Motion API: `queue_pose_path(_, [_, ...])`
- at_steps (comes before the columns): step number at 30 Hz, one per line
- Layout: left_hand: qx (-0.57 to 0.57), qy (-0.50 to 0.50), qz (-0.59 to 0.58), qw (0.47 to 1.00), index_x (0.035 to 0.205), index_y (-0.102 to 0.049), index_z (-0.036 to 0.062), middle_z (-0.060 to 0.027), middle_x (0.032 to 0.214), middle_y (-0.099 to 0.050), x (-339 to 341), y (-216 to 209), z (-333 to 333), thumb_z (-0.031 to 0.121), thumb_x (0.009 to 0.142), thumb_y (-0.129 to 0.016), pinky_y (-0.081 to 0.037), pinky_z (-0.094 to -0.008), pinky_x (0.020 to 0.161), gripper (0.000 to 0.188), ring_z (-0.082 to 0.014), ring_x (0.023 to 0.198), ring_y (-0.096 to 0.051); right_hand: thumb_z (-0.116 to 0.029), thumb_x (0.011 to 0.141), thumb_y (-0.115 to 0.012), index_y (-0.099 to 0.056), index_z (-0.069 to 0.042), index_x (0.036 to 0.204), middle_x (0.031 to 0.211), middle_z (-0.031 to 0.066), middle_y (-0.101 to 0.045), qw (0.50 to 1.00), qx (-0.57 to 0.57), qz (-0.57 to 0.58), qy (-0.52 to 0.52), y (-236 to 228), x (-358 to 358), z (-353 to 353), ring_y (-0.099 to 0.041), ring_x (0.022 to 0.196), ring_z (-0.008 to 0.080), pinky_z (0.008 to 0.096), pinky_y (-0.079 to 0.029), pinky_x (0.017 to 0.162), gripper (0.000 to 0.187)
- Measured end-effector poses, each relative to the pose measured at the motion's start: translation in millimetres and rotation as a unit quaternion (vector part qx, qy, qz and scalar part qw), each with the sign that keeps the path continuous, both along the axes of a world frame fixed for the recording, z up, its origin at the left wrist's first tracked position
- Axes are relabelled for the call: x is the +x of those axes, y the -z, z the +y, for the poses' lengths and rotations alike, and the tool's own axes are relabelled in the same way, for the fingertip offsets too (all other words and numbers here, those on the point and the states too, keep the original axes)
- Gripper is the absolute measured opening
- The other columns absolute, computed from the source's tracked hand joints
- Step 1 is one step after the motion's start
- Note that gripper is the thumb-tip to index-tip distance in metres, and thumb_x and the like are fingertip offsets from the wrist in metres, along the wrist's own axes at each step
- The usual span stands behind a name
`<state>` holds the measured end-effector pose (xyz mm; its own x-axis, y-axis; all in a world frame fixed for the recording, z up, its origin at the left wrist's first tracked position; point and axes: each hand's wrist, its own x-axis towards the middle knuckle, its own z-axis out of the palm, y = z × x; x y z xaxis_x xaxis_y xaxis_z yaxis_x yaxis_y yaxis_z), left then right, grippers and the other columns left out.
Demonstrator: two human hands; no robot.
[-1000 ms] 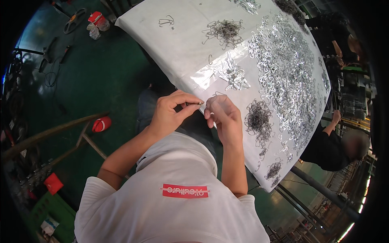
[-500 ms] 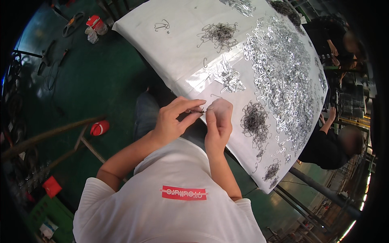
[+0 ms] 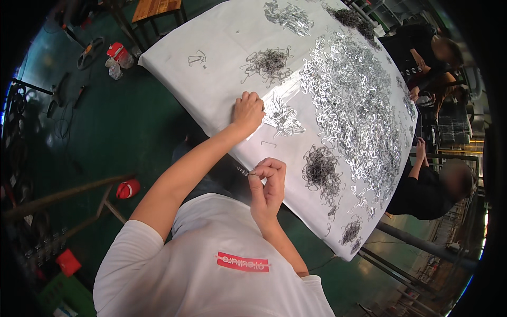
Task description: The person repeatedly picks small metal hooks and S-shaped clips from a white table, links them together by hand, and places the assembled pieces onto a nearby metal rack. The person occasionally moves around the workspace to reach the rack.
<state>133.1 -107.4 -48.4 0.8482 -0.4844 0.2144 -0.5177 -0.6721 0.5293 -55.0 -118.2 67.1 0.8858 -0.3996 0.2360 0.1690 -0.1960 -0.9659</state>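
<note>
My left hand rests on the white-covered table, fingers curled down and closed. Whatever its fingertips hold, if anything, is hidden. Just right of it lies a small pile of shiny, narrow metal pieces. My right hand is at the near table edge, thumb and forefinger pinching a small dark coil spring that sticks out to the left. A single thin wire hook lies on the cloth between my hands.
A broad heap of silvery hooks covers the table's right side. Darker wire hooks form piles at the far middle and near right. Two people in dark clothes work along the right edge. A wooden stool stands beyond the far-left corner.
My hands were together at the table edge, fingertips meeting at a small dark piece. Now the left has moved away onto the table, while the right keeps the spring. The view has shifted slightly.
</note>
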Motion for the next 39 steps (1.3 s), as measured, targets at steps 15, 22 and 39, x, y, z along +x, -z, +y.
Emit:
queue_pose_path(15, [-0.366, 0.054, 0.367, 0.854, 0.096, -0.067, -0.0024, -0.0044, 0.085, -0.068, -73.9, -119.6, 87.3, 0.008, 0.082, -0.066, -0.048, -0.0216, 0.068, 0.017, -0.0068, 0.076, -0.061, -0.007, 0.083, -0.063, -0.058, -0.002, 0.086, 0.096, 0.0103, -0.048, 0.998, -0.058, 0.011, 0.005, -5.5, 3.1, -9.4, -0.049, 0.086, 0.0206, 0.0288, -0.041, 0.073, 0.008])
queue_pose_path(22, [-0.384, 0.018, 0.382, 0.84, 0.095, -0.067, -0.0033, -0.0076, 0.085, -0.068, -102.3, -156.4, 112.0, 0.004, 0.081, -0.066, -0.049, -0.0228, 0.069, 0.016, -0.0092, 0.073, -0.061, -0.01, 0.083, -0.063, -0.059, -0.002, 0.088, 0.096, 0.0101, -0.049, 0.998, -0.056, 0.008, -0.01, -8.4, 10.4, -4.9, -0.049, 0.089, 0.0211, 0.0297, -0.042, 0.076, 0.01])
queue_pose_path(39, [-0.464, -0.022, 0.203, 0.862, 0.091, -0.068, 0.0004, -0.0065, 0.096, -0.06, -107.2, -157.2, 135.9, -0.009, 0.075, -0.065, -0.044, -0.022, 0.07, 0.019, -0.0096, 0.077, -0.054, -0.006, 0.083, -0.06, -0.062, -0.004, 0.096, 0.088, 0.0104, -0.059, 0.952, -0.285, 0.099, -0.045, 57.3, 149.6, -107.2, -0.059, 0.074, 0.0234, 0.0353, -0.047, 0.066, 0.013])
